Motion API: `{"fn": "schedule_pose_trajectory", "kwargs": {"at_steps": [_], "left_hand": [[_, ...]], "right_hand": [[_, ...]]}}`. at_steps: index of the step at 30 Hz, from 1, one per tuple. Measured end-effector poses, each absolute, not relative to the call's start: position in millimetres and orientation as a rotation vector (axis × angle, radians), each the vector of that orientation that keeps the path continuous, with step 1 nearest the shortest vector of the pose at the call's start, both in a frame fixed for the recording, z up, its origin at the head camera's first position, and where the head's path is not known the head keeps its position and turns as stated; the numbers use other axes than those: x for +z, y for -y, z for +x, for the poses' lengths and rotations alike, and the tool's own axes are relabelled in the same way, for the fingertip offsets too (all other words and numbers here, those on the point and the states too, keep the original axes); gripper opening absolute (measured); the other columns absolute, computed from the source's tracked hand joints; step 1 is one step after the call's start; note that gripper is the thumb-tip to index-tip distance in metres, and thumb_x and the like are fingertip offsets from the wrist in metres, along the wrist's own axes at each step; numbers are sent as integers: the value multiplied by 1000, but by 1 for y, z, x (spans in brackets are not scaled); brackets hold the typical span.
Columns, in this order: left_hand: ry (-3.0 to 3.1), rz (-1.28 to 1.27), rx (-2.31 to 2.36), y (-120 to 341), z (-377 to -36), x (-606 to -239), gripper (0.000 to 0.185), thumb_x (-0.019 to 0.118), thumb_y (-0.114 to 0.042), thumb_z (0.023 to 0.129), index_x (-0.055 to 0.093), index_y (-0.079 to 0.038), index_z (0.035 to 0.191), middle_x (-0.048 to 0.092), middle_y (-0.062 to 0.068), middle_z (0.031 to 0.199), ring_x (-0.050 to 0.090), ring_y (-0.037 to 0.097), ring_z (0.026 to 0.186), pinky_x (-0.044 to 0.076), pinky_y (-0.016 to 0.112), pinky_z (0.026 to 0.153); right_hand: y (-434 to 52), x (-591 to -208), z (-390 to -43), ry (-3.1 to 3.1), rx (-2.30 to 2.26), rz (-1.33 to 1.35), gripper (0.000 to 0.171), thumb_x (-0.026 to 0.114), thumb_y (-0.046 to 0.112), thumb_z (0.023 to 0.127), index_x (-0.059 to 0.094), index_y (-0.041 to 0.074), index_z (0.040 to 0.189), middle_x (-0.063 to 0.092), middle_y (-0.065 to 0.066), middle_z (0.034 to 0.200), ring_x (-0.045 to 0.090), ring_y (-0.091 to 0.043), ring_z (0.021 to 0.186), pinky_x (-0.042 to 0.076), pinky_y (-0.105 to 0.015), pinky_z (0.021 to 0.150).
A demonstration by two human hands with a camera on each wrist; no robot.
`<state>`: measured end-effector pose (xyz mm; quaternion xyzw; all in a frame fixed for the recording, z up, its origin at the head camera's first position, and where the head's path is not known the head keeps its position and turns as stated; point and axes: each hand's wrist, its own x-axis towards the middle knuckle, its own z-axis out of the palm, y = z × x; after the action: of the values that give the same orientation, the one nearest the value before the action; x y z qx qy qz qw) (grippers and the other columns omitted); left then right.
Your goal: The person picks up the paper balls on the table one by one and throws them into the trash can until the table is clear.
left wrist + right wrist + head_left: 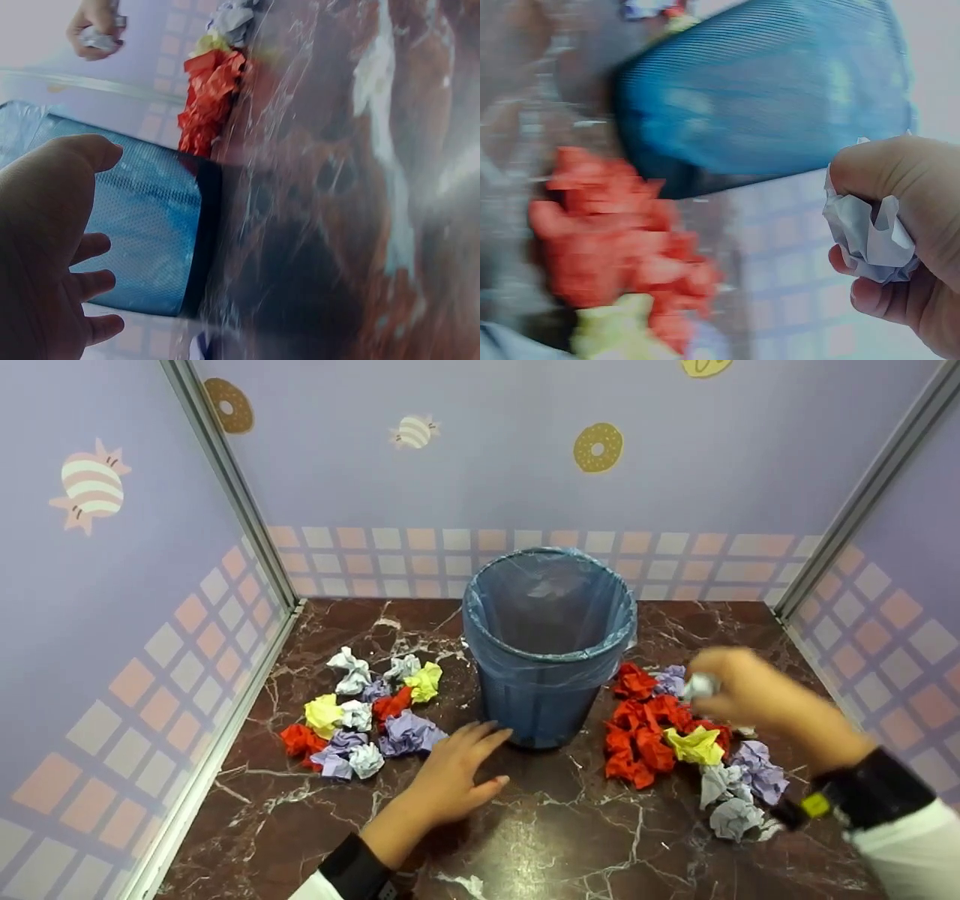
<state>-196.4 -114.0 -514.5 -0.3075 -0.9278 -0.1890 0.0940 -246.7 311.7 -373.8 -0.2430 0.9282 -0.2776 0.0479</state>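
My right hand (739, 682) grips a crumpled white paper ball (874, 236), held above the right-hand heap of paper balls. That heap has red paper balls (637, 735), a yellow paper ball (696, 745), and white and purple ones toward the front. Left of it stands a dark blue waste bin (536, 705) lined with a clear plastic bag (480, 637). My left hand (457, 772) is over the table in front of the bin, fingers spread and holding nothing. In the left wrist view its fingers overlap the bin's side.
Another heap of crumpled paper, with a purple paper ball (410, 733) nearest my left hand, lies left of the bin. The dark marbled table (555, 832) is enclosed by a patterned back wall (510, 472) and side walls.
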Motion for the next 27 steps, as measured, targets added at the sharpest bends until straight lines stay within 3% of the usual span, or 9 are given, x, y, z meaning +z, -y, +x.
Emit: {"fn": "schedule_pose_trajectory", "kwargs": {"at_steps": [5, 9, 13, 15, 20, 27], "left_hand": [[2788, -836, -593, 131, -196, -516, 69, 56, -54, 91, 36, -28, 151, 38, 5, 154, 37, 34, 138, 33, 60, 107], [2814, -751, -613, 146, -194, -517, 69, 57, -54, 90, 35, -30, 151, 36, 4, 155, 36, 33, 139, 32, 62, 107], [2786, -697, -633, 159, -192, -520, 68, 61, -51, 89, 38, -30, 149, 40, 5, 152, 39, 33, 137, 35, 61, 106], [2767, -674, -645, 165, -192, -522, 68, 63, -49, 88, 40, -29, 148, 42, 6, 151, 42, 33, 135, 36, 60, 105], [2733, -569, -649, 183, -189, -526, 69, 66, -47, 86, 41, -30, 148, 45, 6, 148, 45, 30, 133, 38, 58, 104], [2671, -448, -737, 209, -181, -526, 65, 71, -39, 85, 49, -21, 143, 50, 10, 144, 46, 32, 132, 38, 60, 103]], "right_hand": [[-307, -324, -268, -2863, -883, -634, 10, 65, 5, 84, 62, 13, 91, 63, -7, 85, 60, -21, 62, 54, -29, 51], [-296, -290, -285, -2878, -906, -556, 15, 63, 7, 87, 63, 14, 100, 64, -10, 91, 61, -27, 60, 54, -33, 48], [-282, -259, -304, -2982, -830, -691, 21, 64, 8, 86, 64, 15, 107, 64, -10, 99, 61, -26, 63, 54, -33, 50], [-273, -248, -316, -3068, -765, -843, 22, 66, 7, 84, 66, 12, 105, 64, -10, 100, 59, -23, 68, 54, -33, 57], [-241, -233, -344, -3187, -576, -1114, 23, 67, 7, 78, 72, 11, 100, 65, -10, 96, 54, -23, 80, 45, -39, 70], [-192, -238, -364, -3131, -508, -1197, 19, 68, 10, 72, 72, 9, 90, 66, -12, 90, 57, -27, 85, 46, -43, 76]]}}
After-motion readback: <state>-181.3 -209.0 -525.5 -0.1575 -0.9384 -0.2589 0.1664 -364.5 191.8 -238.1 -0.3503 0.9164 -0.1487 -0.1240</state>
